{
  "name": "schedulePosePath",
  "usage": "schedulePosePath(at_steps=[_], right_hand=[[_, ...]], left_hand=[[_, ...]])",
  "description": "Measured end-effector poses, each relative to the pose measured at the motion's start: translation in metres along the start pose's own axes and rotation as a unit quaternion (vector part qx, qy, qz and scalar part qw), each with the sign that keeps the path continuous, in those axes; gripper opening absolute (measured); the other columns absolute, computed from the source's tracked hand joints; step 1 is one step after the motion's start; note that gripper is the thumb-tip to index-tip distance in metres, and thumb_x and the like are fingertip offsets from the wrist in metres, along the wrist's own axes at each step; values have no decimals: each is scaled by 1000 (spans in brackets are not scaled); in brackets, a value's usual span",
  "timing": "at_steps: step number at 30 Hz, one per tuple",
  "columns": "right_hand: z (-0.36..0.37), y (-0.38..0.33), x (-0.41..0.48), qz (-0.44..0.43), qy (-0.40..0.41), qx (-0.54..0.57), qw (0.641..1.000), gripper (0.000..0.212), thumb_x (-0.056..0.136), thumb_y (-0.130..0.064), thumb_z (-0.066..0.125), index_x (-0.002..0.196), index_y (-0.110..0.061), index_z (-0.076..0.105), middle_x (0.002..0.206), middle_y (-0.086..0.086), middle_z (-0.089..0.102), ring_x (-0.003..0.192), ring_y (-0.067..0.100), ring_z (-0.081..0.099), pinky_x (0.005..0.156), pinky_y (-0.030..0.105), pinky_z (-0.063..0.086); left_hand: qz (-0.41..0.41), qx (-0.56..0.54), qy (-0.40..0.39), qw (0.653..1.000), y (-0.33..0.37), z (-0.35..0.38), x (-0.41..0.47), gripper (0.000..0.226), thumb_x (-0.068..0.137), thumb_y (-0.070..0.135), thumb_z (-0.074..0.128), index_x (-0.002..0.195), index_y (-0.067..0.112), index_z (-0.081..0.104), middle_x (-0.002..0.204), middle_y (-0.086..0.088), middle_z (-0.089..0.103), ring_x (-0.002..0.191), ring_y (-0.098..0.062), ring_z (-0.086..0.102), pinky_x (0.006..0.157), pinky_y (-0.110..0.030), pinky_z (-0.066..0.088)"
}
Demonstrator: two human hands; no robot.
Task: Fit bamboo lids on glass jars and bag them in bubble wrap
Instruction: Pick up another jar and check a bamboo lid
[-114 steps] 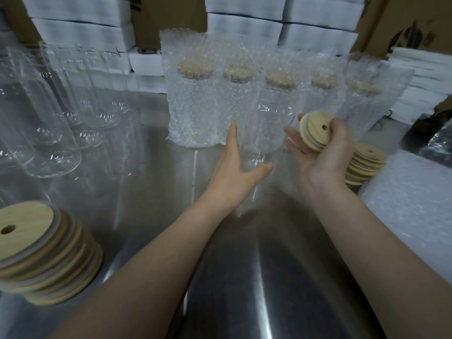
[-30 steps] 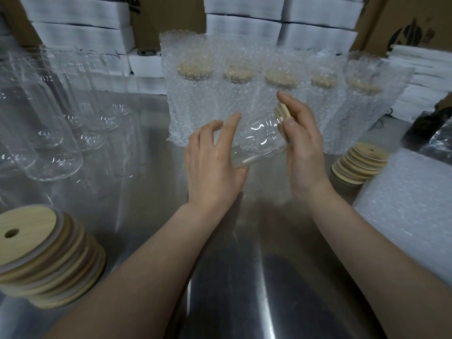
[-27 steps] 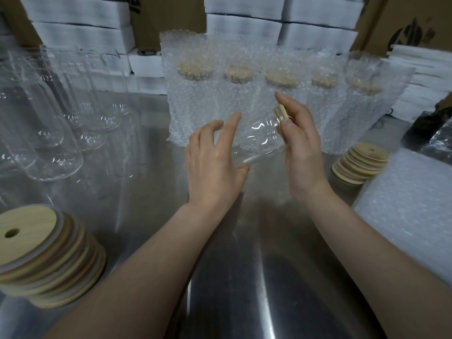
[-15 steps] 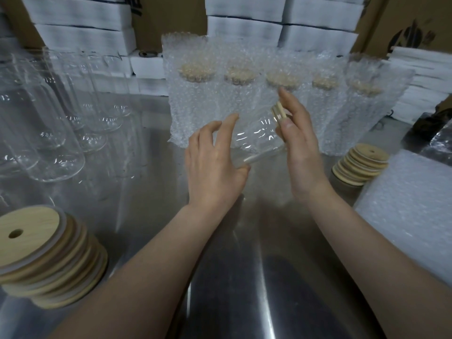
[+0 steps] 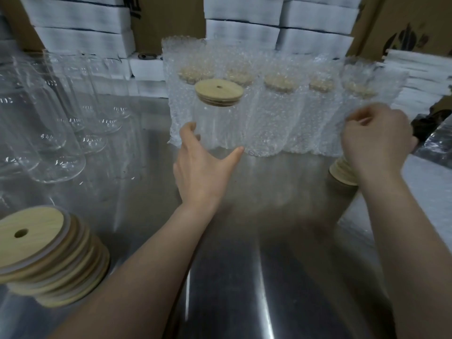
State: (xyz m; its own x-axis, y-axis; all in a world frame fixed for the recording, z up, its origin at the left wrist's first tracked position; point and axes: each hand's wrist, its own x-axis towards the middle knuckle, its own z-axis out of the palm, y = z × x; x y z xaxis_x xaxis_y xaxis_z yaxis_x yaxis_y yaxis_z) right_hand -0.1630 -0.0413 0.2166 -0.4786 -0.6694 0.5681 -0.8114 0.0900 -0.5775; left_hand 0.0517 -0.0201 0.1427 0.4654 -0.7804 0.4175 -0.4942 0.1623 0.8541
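Note:
My left hand (image 5: 203, 172) grips a clear glass jar (image 5: 217, 126) near its base, thumb on the left and fingers on the right, and holds it upright. A bamboo lid (image 5: 219, 90) with a small hole sits on the jar's mouth. Far to the right, my right hand (image 5: 376, 140) hovers with curled fingers over a short stack of bamboo lids (image 5: 341, 171); I see nothing in it. Several lidded jars in bubble wrap bags (image 5: 278, 113) stand in a row just behind the held jar.
Several bare glass jars (image 5: 56, 123) crowd the left side of the steel table (image 5: 244, 265). A taller stack of bamboo lids (image 5: 49, 255) sits at the near left. Flat bubble wrap (image 5: 430, 196) lies at the right edge. White boxes (image 5: 242, 30) are stacked behind.
The jar was tilted sideways with my right hand pressing the lid onto it. Now it stands upright in my left hand with the lid on, and my right hand has let go and moved right.

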Motion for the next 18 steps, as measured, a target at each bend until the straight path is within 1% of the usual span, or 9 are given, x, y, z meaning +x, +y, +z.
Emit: schedulePosePath(at_steps=[1, 3, 6, 8, 11, 13, 15, 18], right_hand=[[-4, 5, 5, 20, -16, -44, 999, 29, 84, -16, 49, 105, -16, 69, 118, 20, 62, 115, 43, 52, 95, 42, 38], [-9, 15, 13, 74, -48, -95, 992, 28, 86, -18, 53, 111, -16, 65, 130, 24, 51, 125, 47, 44, 104, 50, 35], [-13, 32, 24, 145, -99, -133, 975, 31, 89, -21, 58, 118, -11, 58, 138, 27, 39, 131, 47, 36, 110, 51, 35], [-12, 44, 30, 176, -145, -135, 964, 32, 89, -19, 60, 119, -10, 54, 140, 25, 36, 132, 45, 34, 109, 54, 36], [-9, 55, 36, 190, -187, -116, 957, 36, 89, -13, 60, 124, -7, 50, 141, 26, 37, 132, 46, 35, 108, 58, 37], [-8, 59, 37, 187, -185, -129, 956, 40, 90, -13, 60, 128, -5, 50, 143, 28, 35, 134, 45, 34, 110, 55, 35], [-7, 61, 37, 184, -185, -139, 955, 37, 92, -14, 59, 127, -3, 52, 144, 29, 34, 133, 45, 34, 112, 51, 35], [-4, 65, 37, 186, -193, -128, 955, 33, 93, -12, 58, 125, -4, 55, 143, 29, 38, 130, 47, 39, 110, 51, 37]], left_hand=[[-8, -2, 6, 1000, -1, 0, 1, 93, 69, 53, 80, 140, 20, 30, 138, -7, 52, 127, -24, 51, 103, -47, 43], [-23, -3, 16, 1000, -4, -1, 4, 93, 70, 52, 80, 140, 19, 30, 139, -9, 51, 128, -26, 50, 103, -47, 43], [-39, -4, 32, 999, -6, -1, 7, 93, 71, 50, 80, 141, 17, 29, 138, -10, 51, 127, -29, 50, 103, -47, 42], [-43, -2, 40, 998, -7, -1, 8, 93, 71, 50, 79, 141, 16, 29, 138, -10, 50, 127, -30, 49, 103, -47, 42], [-42, 4, 45, 998, -8, 0, 9, 92, 72, 48, 79, 141, 15, 28, 139, -11, 48, 128, -30, 48, 104, -49, 41], [-39, 9, 49, 998, -8, 1, 10, 92, 73, 46, 80, 142, 14, 28, 140, -12, 47, 130, -30, 46, 105, -49, 40], [-37, 10, 53, 998, -8, 1, 10, 92, 74, 44, 80, 143, 13, 28, 141, -12, 45, 131, -30, 45, 106, -48, 39], [-32, 14, 62, 997, -7, 1, 9, 97, 74, 40, 80, 147, 13, 23, 143, -11, 39, 133, -28, 40, 109, -45, 35]])
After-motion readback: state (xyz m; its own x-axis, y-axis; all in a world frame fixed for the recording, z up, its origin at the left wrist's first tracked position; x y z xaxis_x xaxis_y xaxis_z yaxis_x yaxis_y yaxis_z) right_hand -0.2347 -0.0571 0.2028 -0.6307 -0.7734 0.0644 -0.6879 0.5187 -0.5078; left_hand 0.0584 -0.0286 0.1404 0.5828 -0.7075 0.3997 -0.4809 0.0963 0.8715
